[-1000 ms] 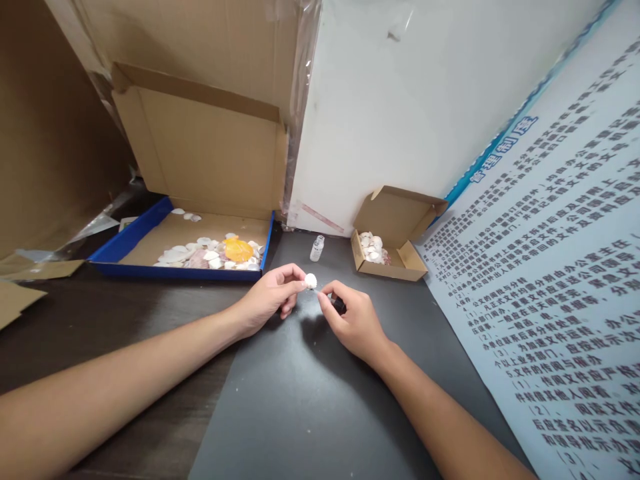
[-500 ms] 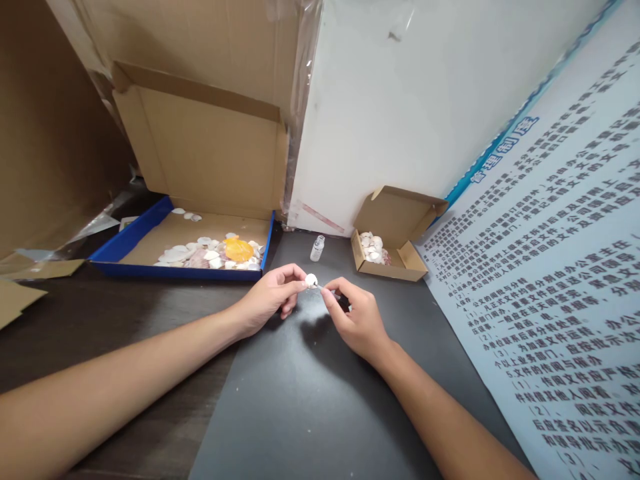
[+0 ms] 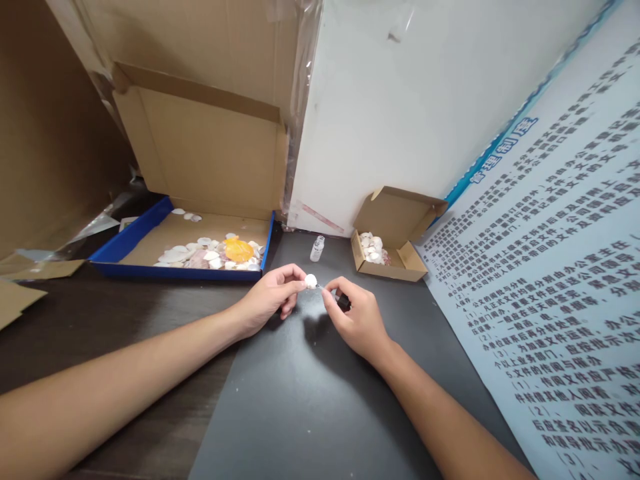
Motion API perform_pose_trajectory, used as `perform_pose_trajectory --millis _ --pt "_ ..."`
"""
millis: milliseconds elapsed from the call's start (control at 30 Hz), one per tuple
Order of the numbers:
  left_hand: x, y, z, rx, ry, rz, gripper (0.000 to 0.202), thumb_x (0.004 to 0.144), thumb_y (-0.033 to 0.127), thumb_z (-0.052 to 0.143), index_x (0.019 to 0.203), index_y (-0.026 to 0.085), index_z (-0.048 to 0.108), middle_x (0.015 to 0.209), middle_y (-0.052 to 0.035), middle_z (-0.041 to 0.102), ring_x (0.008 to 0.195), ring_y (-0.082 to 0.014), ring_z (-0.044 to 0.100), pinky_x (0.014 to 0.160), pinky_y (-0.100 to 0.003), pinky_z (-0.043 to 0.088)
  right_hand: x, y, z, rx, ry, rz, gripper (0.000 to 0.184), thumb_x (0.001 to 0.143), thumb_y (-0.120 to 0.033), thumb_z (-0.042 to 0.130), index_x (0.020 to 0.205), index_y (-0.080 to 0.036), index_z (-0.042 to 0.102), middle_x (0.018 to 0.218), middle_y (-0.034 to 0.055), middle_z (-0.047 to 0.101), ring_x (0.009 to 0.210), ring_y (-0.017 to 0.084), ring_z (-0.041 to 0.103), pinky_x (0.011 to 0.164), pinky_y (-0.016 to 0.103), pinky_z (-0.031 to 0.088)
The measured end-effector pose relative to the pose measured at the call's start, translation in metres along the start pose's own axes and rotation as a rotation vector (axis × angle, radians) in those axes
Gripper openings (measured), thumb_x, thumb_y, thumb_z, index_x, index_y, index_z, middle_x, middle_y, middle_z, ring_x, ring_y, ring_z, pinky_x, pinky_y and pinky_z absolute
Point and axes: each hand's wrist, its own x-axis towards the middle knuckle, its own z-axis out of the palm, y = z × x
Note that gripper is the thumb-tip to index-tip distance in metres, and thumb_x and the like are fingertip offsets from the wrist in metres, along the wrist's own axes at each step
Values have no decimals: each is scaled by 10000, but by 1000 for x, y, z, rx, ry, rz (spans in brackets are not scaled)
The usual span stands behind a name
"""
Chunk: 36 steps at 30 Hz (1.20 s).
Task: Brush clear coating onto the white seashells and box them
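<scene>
Behind the left hand (image 3: 267, 303) lies a blue tray (image 3: 125, 243) of shells, its fingertips pinch a small white shell (image 3: 311, 281), and the right hand (image 3: 357, 320) grips a dark applicator (image 3: 343, 303) against it; too much pressure might knock the shell loose.

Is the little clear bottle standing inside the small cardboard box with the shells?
No, the clear bottle stands upright on the dark mat, just left of the small cardboard box, apart from it.
</scene>
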Motion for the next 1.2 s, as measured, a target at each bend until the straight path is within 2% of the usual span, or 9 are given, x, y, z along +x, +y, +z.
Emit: perform_pose_trajectory --millis 133,233,500,600,700,1000,1100,1200 --pt "0 -1 -1 -7 -3 3 205 799 344 639 837 190 509 426 99 411 368 -60 331 368 -169 338 0 -1 1 27 -38 -44 156 907 -298 529 809 -194 593 664 -29 550 576 103 470 585 217 355" --pt "1 -2 -1 -18 -5 8 206 797 343 645 836 190 512 430 100 409 369 -60 332 368 -170 340 0 0 1 7 -56 -27 160 906 -301 530 803 -196 592 643 -35 540 563 101 463 577 219 346" --pt "0 -2 -1 -1 -9 3 201 802 343 645 835 189 520 426 97 416 373 -61 335 373 -171 343 1 2 0 -50 32 57 164 891 -307 541 771 -200 576 597 -47 508 514 96 428 547 225 323" --pt "0 -2 -1 0 -10 3 204 798 346 646 831 191 517 430 97 417 374 -62 338 372 -171 340 1 -1 0 30 45 -11 167 908 -300 522 794 -195 582 633 -36 529 545 98 456 561 213 349" --pt "0 -2 -1 -6 -11 7 204 794 344 649 834 192 518 434 98 416 373 -62 334 371 -173 341 0 -3 0 71 3 -78 158 918 -287 516 817 -192 591 688 -23 565 587 101 480 585 208 368" --pt "0 -3 -1 -20 -19 8 183 800 334 643 834 193 531 423 94 415 377 -66 332 377 -174 349 1 4 1 -53 35 42 158 901 -295 541 778 -202 574 634 -41 528 547 103 438 561 231 333" --pt "0 -3 -1 -23 -16 7 184 795 333 645 834 193 531 426 95 413 377 -67 330 375 -175 346 1 1 -1 12 58 0 157 912 -286 528 793 -197 579 661 -30 551 564 105 459 569 223 354" --pt "0 -3 -2 -29 -20 6 187 795 334 643 838 193 528 430 94 418 377 -67 331 374 -174 340 -1 -1 -1 79 20 -85 151 925 -277 513 830 -191 593 724 -12 590 607 107 493 589 213 379"
